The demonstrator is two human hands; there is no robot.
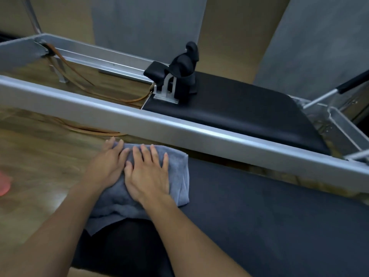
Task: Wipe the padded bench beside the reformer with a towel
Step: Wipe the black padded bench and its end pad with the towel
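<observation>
Both hands, left hand [106, 166] and right hand [148, 173], press flat with fingers spread on the grey towel [179, 172] at the worktop [269, 216] end beside the reformer rail [179, 128].

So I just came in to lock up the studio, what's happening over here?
A person is wiping down the dark padded bench beside the reformer. Both hands lie flat on a folded grey towel at the bench's end, the left hand and right hand side by side, fingers spread and pointing toward the reformer's silver rail. The rest of the bench stretches bare to the right.
</observation>
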